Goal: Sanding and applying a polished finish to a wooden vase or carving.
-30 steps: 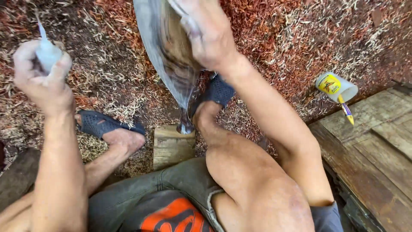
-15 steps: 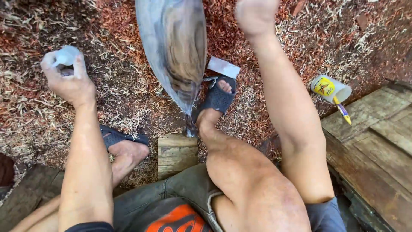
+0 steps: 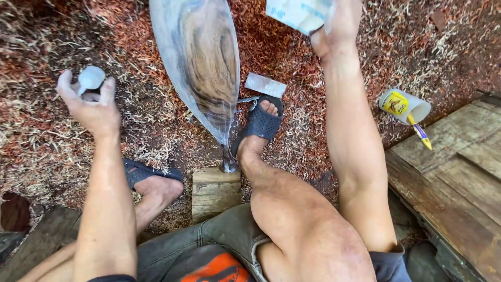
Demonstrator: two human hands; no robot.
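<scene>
Head view: we're gripping a small white bottle (image 3: 91, 78) in left-hand fingers (image 3: 107, 90), right hand (image 3: 338, 26) pinching sandpaper (image 3: 297, 13); sanding the glossy carving (image 3: 201, 62) probably needs firm contact.

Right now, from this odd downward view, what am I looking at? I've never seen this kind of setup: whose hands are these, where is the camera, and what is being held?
The one picture comes from a camera worn on a person's head, looking down at their own bare arms, knees and sandalled feet. The left hand grips a small white bottle. The right hand holds a pale sheet at the top edge. Between the legs a pointed, leaf-shaped wooden piece stands tip-down on a wood block. The ground is covered in wood shavings. A smaller pale piece lies by the right foot, and a tipped cup with a pen lies beside planks.
</scene>
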